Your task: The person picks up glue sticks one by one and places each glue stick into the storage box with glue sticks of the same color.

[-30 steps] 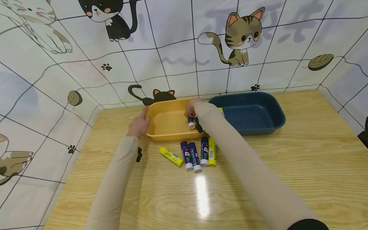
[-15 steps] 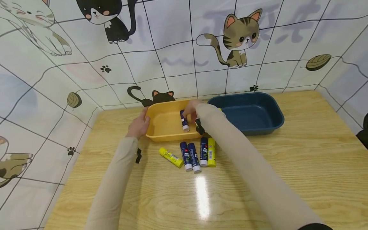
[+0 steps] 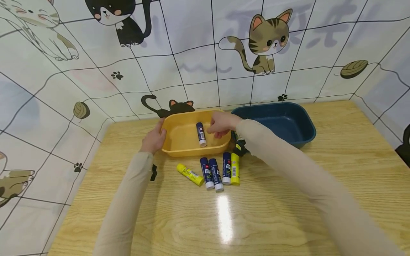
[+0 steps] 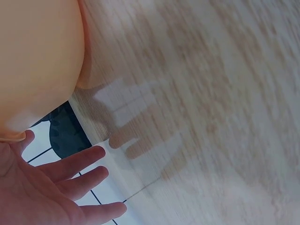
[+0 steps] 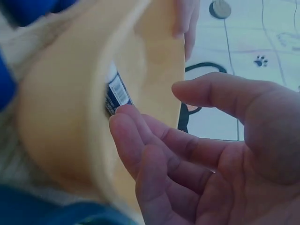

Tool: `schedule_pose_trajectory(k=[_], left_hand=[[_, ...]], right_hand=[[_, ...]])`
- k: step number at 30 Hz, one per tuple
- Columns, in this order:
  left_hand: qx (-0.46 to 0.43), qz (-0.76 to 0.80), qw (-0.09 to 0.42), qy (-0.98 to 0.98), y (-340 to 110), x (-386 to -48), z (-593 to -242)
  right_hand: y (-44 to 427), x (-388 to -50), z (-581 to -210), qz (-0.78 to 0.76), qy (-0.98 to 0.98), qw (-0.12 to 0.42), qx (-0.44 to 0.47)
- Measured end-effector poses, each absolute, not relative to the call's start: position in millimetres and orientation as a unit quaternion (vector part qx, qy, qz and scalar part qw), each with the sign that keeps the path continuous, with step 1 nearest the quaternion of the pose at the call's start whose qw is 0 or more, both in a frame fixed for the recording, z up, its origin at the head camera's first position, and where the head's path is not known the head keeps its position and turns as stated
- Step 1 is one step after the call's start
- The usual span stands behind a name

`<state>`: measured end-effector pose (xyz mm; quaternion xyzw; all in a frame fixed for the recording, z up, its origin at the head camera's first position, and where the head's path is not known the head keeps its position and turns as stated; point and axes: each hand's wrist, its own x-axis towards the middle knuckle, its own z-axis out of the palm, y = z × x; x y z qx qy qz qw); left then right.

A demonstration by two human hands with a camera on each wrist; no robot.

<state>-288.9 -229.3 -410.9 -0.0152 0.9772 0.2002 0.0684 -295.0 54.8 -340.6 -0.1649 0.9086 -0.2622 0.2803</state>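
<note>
1. White backdrop printed w/ cartoon cats & black grid lines (image 3: 198,35) stands behind the work, prob. to screen off the bg from my cams.
2. Pale wood-grain table (image 3: 179,220) carries everything; tubs sit at its far side, I guess so loose pcs fit in front, within reach.
3. Deep-blue rectangular plastic tub w/ rounded corners (image 3: 288,124) is on the R; its near-L part is behind the R arm, so I can't tell all it holds.
4. Yellow-orange plastic tub, same shape (image 3: 189,153), is L of the blue one; can't tell if they touch, arm's in the way.
5. L hand (image 3: 153,139) rests at the yellow tub's L end, fingers straight & spread in my L wrist cam, not wrapped round anything; looks like it's there to steady the tub.
6. R hand (image 3: 221,124) is over that tub's R end, fingers loosely bent, thumb well apart, nothing in it.
7. Navy glue stick w/ white end (image 3: 201,134) lies on the yellow tub's floor, L of the R hand, apart from it.
8. On the table, in front: slanted yellow glue stick (image 3: 190,174), two navy sticks (image 3: 216,174) side by side, then a navy-&-yellow pair (image 3: 235,169); prob. laid flat for easy pickup.
</note>
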Motion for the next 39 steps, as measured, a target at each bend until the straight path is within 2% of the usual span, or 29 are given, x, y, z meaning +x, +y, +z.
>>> schedule_pose_trajectory(k=[17,33,39], left_hand=[[-0.022,0.205,0.079,0.975,-232,-286,-408],[-0.016,0.204,0.083,0.975,-229,-288,-409],[-0.014,0.203,0.084,0.976,-229,-288,-408]], right_hand=[[87,-260,-338,-0.28,0.878,0.227,-0.315],[117,-224,-347,-0.278,0.87,0.254,-0.319],[122,-215,-355,-0.256,0.861,0.27,-0.346]])
